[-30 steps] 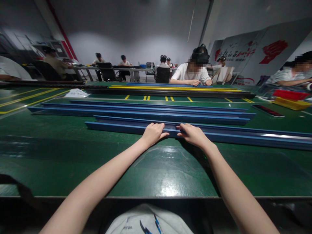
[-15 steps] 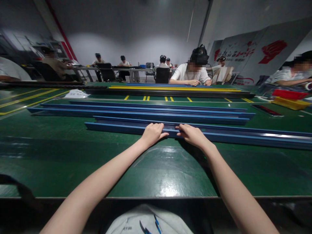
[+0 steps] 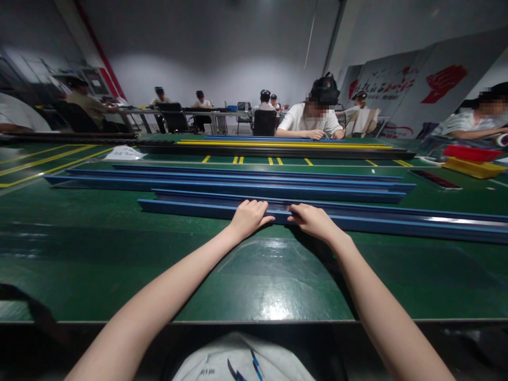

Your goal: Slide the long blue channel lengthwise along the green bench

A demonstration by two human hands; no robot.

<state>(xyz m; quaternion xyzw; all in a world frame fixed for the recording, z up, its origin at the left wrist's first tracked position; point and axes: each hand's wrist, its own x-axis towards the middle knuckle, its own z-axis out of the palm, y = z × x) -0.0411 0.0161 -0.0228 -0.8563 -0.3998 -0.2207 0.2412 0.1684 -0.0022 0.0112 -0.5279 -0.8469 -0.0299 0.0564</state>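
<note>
A long blue channel strip [image 3: 190, 207] lies across the green table [image 3: 254, 280], running from left of centre out past the right edge. My left hand [image 3: 249, 217] rests on its near edge, fingers curled over the top and thumb along the front. My right hand [image 3: 313, 220] grips the same strip just to the right, fingers folded over it. The two hands are a small gap apart.
More blue strips [image 3: 222, 180] lie parallel behind the near one. Farther back sit yellow and black strips [image 3: 286, 144]. A dark phone [image 3: 436, 180] and red and yellow trays [image 3: 472, 161] are at the right. A person in white [image 3: 313, 119] and other people sit across and around.
</note>
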